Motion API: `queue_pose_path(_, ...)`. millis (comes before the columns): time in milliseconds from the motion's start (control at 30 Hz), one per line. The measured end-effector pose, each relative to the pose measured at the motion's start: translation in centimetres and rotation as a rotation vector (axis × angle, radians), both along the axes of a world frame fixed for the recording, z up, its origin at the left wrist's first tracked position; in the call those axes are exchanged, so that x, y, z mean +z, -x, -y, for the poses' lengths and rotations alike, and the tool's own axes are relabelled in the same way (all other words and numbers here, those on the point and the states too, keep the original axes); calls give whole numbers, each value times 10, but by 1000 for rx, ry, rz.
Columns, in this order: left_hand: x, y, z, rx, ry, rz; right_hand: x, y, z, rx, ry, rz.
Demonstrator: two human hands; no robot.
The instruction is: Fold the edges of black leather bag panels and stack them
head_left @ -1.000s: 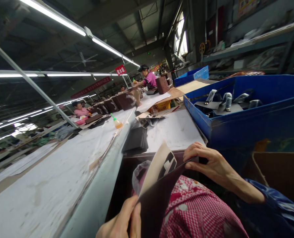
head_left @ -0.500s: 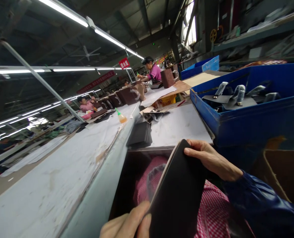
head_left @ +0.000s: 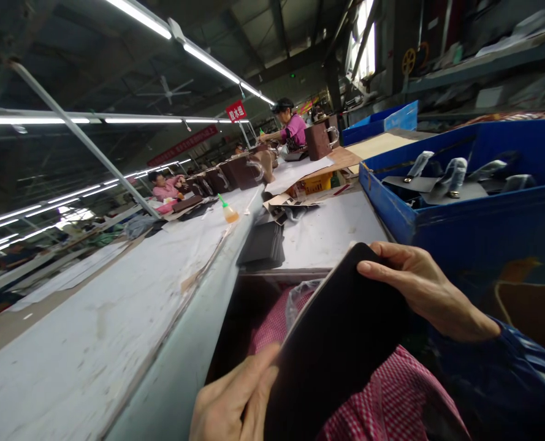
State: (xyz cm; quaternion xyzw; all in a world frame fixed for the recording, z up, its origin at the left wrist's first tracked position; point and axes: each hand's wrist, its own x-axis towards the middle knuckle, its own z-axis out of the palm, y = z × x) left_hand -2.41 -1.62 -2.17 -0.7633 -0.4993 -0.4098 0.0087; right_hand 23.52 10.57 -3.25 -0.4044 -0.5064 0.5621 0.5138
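A flat black panel [head_left: 341,331] with a pale edge is held tilted above my lap, over a red checked apron [head_left: 392,398]. My left hand [head_left: 238,392] pinches its lower left edge, thumb and fingers pressed together. At the upper right corner my right hand [head_left: 423,285] grips it, thumb on the black face and fingers behind. Clear plastic film [head_left: 297,300] shows just behind the panel's pale edge. Beyond it, a stack of black sheets [head_left: 263,245] lies on the small white-topped table [head_left: 336,226].
To the right stands a blue bin [head_left: 484,220] with grey pieces and plastic-wrapped handles. A glue bottle [head_left: 228,211] with a green tip stands on the long white worktable [head_left: 116,312]. Brown bags [head_left: 244,168] line its far end, near a co-worker in purple [head_left: 295,128].
The panel's upper end and my right hand have shifted right, so the panel leans more. My left hand has risen slightly, still on the edge. The view has turned a little.
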Motion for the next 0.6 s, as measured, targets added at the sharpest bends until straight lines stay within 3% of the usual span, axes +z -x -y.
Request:
queue_pose_path(133, 2, -6, -12, 15, -82, -153, 7, 0, 5, -48, -42, 40)
queue_pose_path(433, 0, -26, -24, 50, -102, -4, 5, -3, 2, 23, -49, -28)
queue_pose_path(600, 6, -37, -31, 12, -181, -85, 9, -1, 5, 72, -52, -20)
